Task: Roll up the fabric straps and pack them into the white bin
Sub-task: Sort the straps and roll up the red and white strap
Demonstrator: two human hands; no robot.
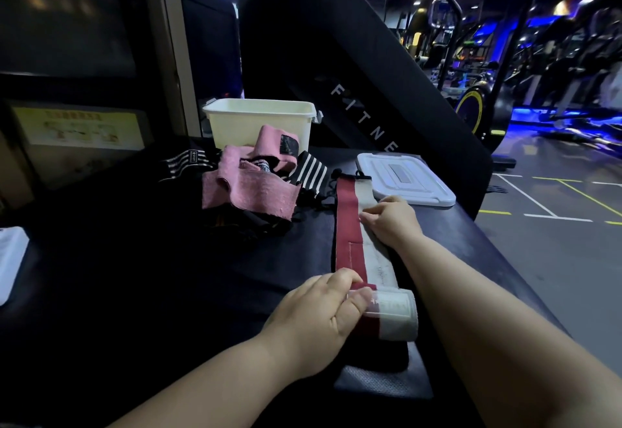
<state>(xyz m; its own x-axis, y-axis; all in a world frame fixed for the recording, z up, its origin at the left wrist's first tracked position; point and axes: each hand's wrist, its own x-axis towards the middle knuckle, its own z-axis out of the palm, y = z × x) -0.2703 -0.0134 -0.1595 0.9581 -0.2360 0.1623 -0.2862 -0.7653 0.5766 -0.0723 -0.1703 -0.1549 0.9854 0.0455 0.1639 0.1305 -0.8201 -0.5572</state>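
Rolling step: my left hand (323, 313) gripped the started roll of the red-and-white strap (353, 225), my right hand (390, 219) held the length ahead; next called for even forward rolling.

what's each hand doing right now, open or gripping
Left hand: grips the rolled end of the red and white strap.
Right hand: on the strap, fingers bent; grip cannot be told.

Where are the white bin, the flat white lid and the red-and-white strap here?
white bin (235, 131): head view, on its front wall.
flat white lid (427, 187): head view, on its top surface.
red-and-white strap (348, 225): head view, on its flat red stripe.
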